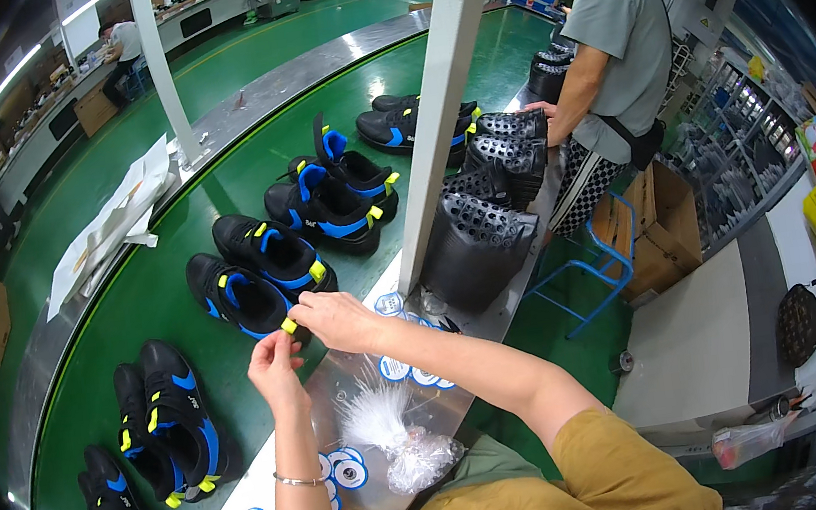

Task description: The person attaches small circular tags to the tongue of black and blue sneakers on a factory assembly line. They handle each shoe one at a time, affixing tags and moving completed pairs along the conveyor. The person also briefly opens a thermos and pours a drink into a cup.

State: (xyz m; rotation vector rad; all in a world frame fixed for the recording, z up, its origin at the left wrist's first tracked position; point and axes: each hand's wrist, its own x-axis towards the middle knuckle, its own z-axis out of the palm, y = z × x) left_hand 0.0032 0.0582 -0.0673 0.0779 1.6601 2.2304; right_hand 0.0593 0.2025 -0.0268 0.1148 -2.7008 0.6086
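Note:
Pairs of black shoes with blue and yellow trim lie on a green conveyor belt (180, 281). My right hand (335, 321) pinches the yellow heel tab (289, 325) of the nearest shoe (236, 295). My left hand (275, 363) is raised just below the tab, fingertips touching it. Round blue-and-white tags (396, 367) lie on the steel ledge (342, 383) under my forearms, beside a bundle of white plastic fasteners (376, 415) in a clear bag.
More shoe pairs (171, 423) lie on the belt to the left and farther back (331, 198). A white post (436, 101) rises from the ledge. Stacked black soles (484, 216) sit behind it. Another person in a grey shirt (615, 40) stands at right, near cardboard boxes (656, 227).

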